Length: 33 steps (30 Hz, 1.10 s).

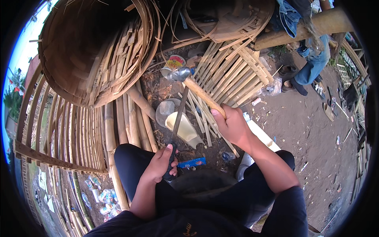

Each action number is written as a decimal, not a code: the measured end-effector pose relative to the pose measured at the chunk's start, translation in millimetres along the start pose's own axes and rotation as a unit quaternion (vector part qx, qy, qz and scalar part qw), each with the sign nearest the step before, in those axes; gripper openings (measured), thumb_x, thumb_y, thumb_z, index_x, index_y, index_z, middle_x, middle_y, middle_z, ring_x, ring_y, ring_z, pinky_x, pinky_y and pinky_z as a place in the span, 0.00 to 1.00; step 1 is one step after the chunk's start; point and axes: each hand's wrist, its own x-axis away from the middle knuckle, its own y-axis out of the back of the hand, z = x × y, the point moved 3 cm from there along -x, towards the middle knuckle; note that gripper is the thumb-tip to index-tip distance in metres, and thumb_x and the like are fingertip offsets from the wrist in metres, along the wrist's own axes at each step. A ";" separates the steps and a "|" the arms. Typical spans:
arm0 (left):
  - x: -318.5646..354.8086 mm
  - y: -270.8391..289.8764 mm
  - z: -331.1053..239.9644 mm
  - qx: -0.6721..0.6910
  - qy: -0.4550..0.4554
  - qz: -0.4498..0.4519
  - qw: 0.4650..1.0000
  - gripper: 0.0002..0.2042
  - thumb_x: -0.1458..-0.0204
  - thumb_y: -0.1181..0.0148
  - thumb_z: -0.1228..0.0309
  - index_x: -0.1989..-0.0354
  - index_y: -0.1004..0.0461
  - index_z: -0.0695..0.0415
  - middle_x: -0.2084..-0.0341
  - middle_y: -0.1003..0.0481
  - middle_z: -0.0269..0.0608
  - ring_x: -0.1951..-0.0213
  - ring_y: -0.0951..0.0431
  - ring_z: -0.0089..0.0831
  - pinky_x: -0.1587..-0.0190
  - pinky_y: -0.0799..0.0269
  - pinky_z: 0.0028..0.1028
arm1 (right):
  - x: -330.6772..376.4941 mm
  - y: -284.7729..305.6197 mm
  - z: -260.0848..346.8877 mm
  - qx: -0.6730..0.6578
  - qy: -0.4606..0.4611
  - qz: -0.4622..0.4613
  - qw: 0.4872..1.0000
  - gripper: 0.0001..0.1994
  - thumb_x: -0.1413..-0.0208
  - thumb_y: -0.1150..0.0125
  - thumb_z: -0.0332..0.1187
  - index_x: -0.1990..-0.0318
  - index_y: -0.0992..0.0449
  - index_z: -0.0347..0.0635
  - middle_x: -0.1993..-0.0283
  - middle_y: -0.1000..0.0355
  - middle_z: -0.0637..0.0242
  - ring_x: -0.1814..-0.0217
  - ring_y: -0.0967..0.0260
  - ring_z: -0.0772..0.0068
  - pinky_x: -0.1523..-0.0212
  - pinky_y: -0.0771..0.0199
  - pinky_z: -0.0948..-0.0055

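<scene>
My right hand (231, 124) is closed round the wooden handle of a hammer (205, 94). Its shiny rounded metal head points up and left, close above the tip of a long narrow dark blade (180, 112). Whether head and blade touch, I cannot tell. My left hand (162, 162), over my left thigh, grips the black handle of that blade, which stands up and away from me. Below the blade lies a cream plastic piece (183, 129), shaped like a cut-open container, beside a round grey object (165, 107). A blue wrapper (192, 162) lies near my left hand.
Large woven bamboo baskets (63, 51) stand at the far left and far middle. Bamboo slats (225, 73) lie ahead, with a slatted bamboo frame (75, 134) and poles (132, 122) to the left. A person in jeans (316, 63) is at the far right, by a thick pole (327, 23).
</scene>
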 end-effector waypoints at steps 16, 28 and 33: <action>-9.0 5.4 -0.7 0.008 -0.030 -0.030 0.999 0.22 0.35 0.61 0.50 0.58 0.36 0.62 0.84 0.39 0.34 0.88 0.41 0.25 0.80 0.37 0.29 | -1.4 -31.5 -59.5 0.146 -0.010 0.033 0.989 0.23 0.39 0.46 0.46 0.74 0.27 0.29 0.79 0.30 0.41 0.73 0.29 0.37 0.67 0.27 0.48; -7.8 1.0 3.0 -0.001 -0.018 -0.006 1.000 0.22 0.34 0.61 0.52 0.58 0.37 0.64 0.82 0.37 0.36 0.87 0.38 0.25 0.80 0.36 0.28 | -5.5 -29.1 -38.3 0.140 -0.048 0.087 0.985 0.27 0.37 0.51 0.50 0.73 0.25 0.31 0.75 0.28 0.41 0.68 0.28 0.38 0.63 0.28 0.48; -4.6 2.1 3.8 -0.011 -0.023 -0.018 1.000 0.22 0.34 0.60 0.52 0.58 0.37 0.64 0.82 0.37 0.36 0.87 0.38 0.25 0.79 0.36 0.28 | -11.1 2.9 -15.0 0.106 -0.007 -0.023 0.994 0.25 0.38 0.49 0.49 0.72 0.27 0.30 0.78 0.29 0.41 0.71 0.29 0.37 0.67 0.28 0.49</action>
